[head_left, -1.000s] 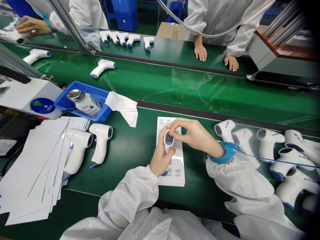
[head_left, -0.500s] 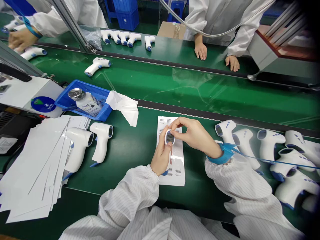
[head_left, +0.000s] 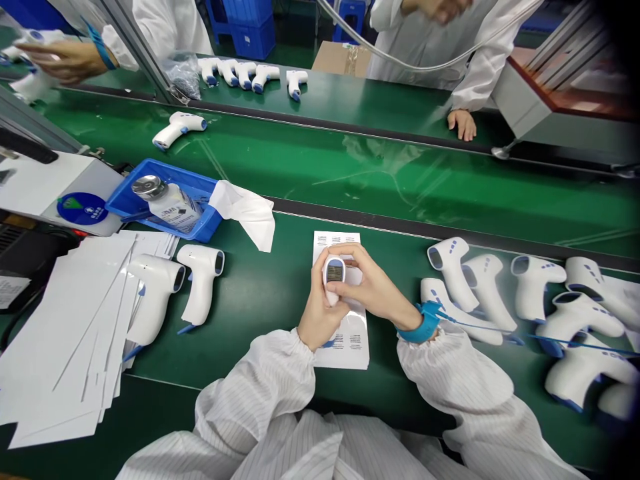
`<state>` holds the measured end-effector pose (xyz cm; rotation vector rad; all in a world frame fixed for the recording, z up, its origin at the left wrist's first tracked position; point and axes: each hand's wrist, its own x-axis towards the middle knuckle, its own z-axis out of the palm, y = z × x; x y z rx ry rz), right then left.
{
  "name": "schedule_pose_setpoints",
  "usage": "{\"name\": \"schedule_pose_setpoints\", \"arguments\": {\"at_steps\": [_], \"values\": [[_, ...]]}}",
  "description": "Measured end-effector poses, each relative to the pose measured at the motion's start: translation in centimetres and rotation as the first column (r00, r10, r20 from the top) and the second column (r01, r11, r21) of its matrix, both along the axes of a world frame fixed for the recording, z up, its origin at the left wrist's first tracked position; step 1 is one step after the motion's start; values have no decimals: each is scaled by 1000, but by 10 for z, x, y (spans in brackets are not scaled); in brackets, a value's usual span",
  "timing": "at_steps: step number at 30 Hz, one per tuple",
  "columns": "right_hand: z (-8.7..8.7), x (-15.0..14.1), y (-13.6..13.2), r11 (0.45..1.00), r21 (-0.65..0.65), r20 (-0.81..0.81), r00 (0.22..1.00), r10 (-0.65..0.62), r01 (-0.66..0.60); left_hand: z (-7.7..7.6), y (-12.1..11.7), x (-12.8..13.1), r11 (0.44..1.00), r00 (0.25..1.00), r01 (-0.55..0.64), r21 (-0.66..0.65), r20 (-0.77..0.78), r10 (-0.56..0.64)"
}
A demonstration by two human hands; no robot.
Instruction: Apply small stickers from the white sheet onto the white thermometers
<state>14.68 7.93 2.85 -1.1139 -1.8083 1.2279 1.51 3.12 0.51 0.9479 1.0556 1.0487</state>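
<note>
I log the left hand (head_left: 319, 310) closed around a white plastic infrared thermometer (head_left: 334, 273), held over a white printed sheet (head_left: 341, 348). The right hand (head_left: 371, 290), blue strap at its wrist, pinches the thermometer's dark display: that work is in hand. White thermometers (head_left: 201, 283) lie beside them on a green conveyor belt (head_left: 260, 353); beyond stands a blue plastic tray (head_left: 125, 200).

The left hand (head_left: 319, 308) and right hand (head_left: 373, 285) hide most of the thermometer (head_left: 335, 272). The print on the paper sheet (head_left: 350, 348) and the bottle label (head_left: 175, 212) is too small to read, and the top edge cuts off the co-worker opposite (head_left: 425, 47).
</note>
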Motion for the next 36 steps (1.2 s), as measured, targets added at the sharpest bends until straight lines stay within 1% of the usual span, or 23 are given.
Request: {"name": "schedule_pose_setpoints", "arguments": {"at_steps": [3, 6, 8, 10, 12, 13, 14, 15, 16, 18, 20, 21, 22, 23, 25, 27, 28, 30, 31, 32, 33, 34, 36], "values": [[12, -2, -1, 996, 19, -80, 993, -87, 89, 9, -2, 1, 994, 999, -35, 101, -10, 36], [21, -8, -4, 978, 85, -118, 977, -179, 190, 20, -5, 2, 990, 999, -45, 137, 4, 45], [24, -14, -6, 953, 139, -145, 958, -249, 269, 27, -8, 3, 990, 999, -42, 137, 18, 40], [25, -18, -9, 910, 165, -214, 915, -342, 379, 31, -9, 3, 991, 999, -37, 131, 37, 32], [24, -20, -14, 862, 126, -294, 848, -441, 492, 35, -10, 3, 990, 998, -48, 131, 55, 41], [22, -20, -18, 848, 79, -313, 820, -479, 525, 37, -10, 2, 989, 997, -62, 131, 60, 54], [21, -19, -23, 849, 16, -308, 810, -499, 528, 39, -10, 1, 988, 995, -78, 130, 65, 70], [19, -18, -29, 865, -57, -284, 823, -493, 499, 41, -9, -1, 987, 994, -96, 128, 72, 87], [18, -17, -37, 892, -136, -253, 855, -452, 431, 44, -8, -2, 986, 991, -113, 125, 83, 103], [16, -16, -53, 931, -297, -213, 936, -280, 211, 48, -4, -5, 985, 987, -136, 103, 105, 125], [14, -17, -67, 913, -407, -238, 966, -102, -4, 51, 0, -8, 990, 987, -130, 55, 106, 124], [13, -17, -71, 895, -440, -252, 966, -53, -66, 52, 3, -10, 993, 989, -114, 23, 94, 112], [11, -18, -71, 882, -463, -249, 968, -36, -86, 52, 6, -11, 996, 993, -87, -9, 77, 87], [9, -19, -66, 882, -467, -224, 973, -47, -65, 52, 8, -13, 998, 997, -51, -37, 55, 53], [1, -18, -40, 905, -419, -102, 987, -127, 73, 51, 11, -16, 997, 1000, 16, -72, -24, -18], [-6, -14, 5, 923, -287, 47, 966, -255, 258, 49, 12, -17, 994, 990, 58, -89, -127, -69], [-9, -10, 32, 917, -209, 114, 940, -323, 340, 48, 12, -18, 993, 981, 73, -94, -170, -88], [-8, 1, 82, 903, -112, 142, 906, -400, 416, 44, 10, -19, 989, 969, 109, -101, -212, -129], [-6, 7, 101, 894, -69, 161, 889, -428, 443, 41, 9, -20, 986, 965, 126, -108, -217, -148], [-3, 12, 113, 889, -32, 177, 878, -444, 456, 39, 8, -22, 983, 962, 139, -119, -221, -162], [0, 16, 118, 888, 1, 195, 871, -451, 460, 38, 8, -24, 981, 960, 142, -131, -223, -169], [2, 19, 114, 891, 28, 213, 868, -449, 454, 36, 7, -26, 980, 960, 139, -144, -223, -169], [3, 28, 87, 907, 68, 246, 874, -420, 416, 35, 6, -31, 978, 964, 123, -167, -213, -157]]}}
